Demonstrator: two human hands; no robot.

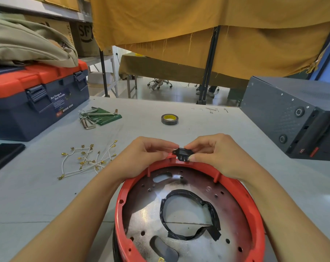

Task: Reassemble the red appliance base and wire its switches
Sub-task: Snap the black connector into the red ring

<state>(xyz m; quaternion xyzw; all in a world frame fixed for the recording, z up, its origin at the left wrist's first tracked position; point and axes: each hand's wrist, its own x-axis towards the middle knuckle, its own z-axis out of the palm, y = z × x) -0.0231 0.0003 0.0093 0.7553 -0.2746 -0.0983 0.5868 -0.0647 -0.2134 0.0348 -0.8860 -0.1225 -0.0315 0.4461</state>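
Fingers of the left hand [149, 154] and right hand [213, 150] pinch the black switch [182, 154] at the red base [122, 201] rim notch; next, likely pressing it squarely home.

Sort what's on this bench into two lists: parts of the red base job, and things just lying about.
In the job:
red base
black socket part, pinched by left hand and right hand at the base's far rim
white wires with brass terminals

Lying about for now:
tape roll
hex keys
toolbox
grey metal case
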